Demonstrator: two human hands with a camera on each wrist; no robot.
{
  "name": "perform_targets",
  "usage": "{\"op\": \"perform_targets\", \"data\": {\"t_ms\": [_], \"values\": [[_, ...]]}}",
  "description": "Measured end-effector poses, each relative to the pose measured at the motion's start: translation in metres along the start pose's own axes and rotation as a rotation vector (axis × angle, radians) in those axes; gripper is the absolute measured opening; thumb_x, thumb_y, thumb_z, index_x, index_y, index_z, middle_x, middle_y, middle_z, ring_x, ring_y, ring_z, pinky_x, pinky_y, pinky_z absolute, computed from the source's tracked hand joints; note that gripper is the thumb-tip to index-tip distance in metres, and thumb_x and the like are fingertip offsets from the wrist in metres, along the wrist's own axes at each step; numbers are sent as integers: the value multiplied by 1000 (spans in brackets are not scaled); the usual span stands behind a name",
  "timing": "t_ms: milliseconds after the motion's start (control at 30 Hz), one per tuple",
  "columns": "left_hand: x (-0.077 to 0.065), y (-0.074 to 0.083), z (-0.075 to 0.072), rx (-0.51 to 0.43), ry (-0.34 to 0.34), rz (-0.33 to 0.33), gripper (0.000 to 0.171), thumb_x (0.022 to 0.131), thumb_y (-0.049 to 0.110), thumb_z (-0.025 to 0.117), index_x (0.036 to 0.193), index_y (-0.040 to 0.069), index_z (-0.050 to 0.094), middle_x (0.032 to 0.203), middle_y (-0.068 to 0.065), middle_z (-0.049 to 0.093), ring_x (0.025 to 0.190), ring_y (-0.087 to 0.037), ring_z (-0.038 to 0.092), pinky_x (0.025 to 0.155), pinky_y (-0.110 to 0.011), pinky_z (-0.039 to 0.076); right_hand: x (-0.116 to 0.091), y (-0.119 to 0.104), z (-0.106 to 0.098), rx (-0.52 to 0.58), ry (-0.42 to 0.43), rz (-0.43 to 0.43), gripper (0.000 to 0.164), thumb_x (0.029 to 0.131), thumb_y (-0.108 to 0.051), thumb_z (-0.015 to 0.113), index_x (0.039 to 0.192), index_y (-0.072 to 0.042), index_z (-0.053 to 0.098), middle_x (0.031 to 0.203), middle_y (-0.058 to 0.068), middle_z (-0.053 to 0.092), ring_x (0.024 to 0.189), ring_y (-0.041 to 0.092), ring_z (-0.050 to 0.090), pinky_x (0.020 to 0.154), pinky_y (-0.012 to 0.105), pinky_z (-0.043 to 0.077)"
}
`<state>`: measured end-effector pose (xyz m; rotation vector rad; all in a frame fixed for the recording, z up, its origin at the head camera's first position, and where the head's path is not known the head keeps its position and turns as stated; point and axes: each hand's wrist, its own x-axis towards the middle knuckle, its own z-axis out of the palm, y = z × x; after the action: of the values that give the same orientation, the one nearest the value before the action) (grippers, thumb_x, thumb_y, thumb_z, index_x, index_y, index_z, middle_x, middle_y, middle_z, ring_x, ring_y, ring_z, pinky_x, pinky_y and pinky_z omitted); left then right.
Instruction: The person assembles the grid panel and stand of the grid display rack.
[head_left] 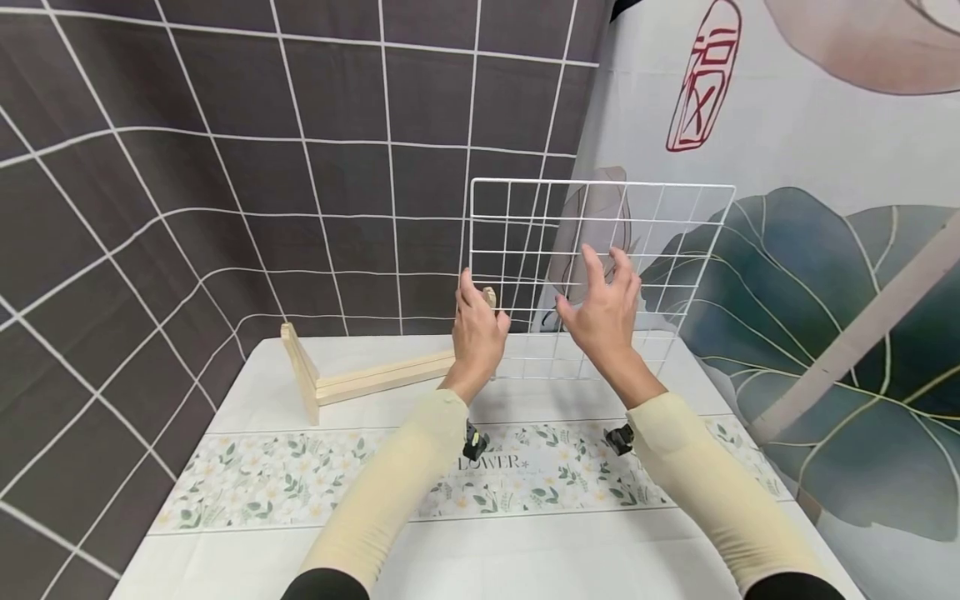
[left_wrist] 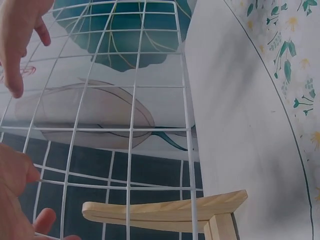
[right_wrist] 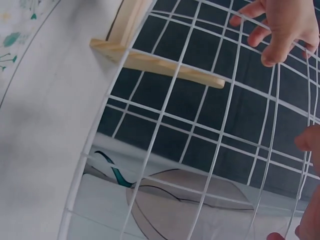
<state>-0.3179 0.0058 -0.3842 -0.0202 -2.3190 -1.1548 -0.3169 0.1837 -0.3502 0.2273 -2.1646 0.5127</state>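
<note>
A white wire grid panel [head_left: 603,252] stands upright over the table, leaning slightly. My left hand [head_left: 478,333] holds its left edge, fingers pointing upward; in the left wrist view part of that hand [left_wrist: 15,195] shows at the lower left beside the wires. My right hand [head_left: 603,312] is raised in front of the panel's middle, fingers spread and loosely bent. Behind the left hand lies a pale wooden frame [head_left: 386,379], a long bar with upright end pieces. One end piece [right_wrist: 175,72] shows through the wires in the right wrist view. The left hand covers part of the frame.
The white table [head_left: 525,558] carries a floral printed strip [head_left: 300,479]. A dark cloth with white grid lines [head_left: 337,175] hangs behind and on the left. A white curtain with large leaves [head_left: 787,275] hangs at the right.
</note>
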Motion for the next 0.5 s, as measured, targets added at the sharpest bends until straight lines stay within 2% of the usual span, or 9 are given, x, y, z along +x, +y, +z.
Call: {"op": "perform_targets", "data": {"t_ms": [100,300,400,500], "values": [[0,0,1,4,-4,5,90,88,9,72,158,5,16,150,-23,45,115,-40,64,83,-50,59,2,-1,2,-3,-18,36,78,79,-21,83,147,-15,45,149,28,32,126,51,42,96,61,46],[-2,0,1,5,-13,11,90,87,8,72,157,6,16,154,-24,41,125,-40,60,90,-51,57,4,-5,4,6,-78,150,72,81,-18,81,144,-17,46,153,25,28,122,50,49,75,61,55],[-2,-1,1,12,-5,6,90,86,8,73,157,6,17,153,-23,43,123,-39,61,88,-50,58,5,-5,5,8,-80,161,66,82,-16,80,141,-15,49,152,25,30,120,51,53,73,60,55],[-3,-2,2,19,-2,6,90,86,8,74,157,6,18,151,-22,45,120,-39,62,87,-50,58,6,-5,5,9,-71,162,62,83,-15,79,139,-14,53,150,26,33,108,50,59,69,57,55]]}}
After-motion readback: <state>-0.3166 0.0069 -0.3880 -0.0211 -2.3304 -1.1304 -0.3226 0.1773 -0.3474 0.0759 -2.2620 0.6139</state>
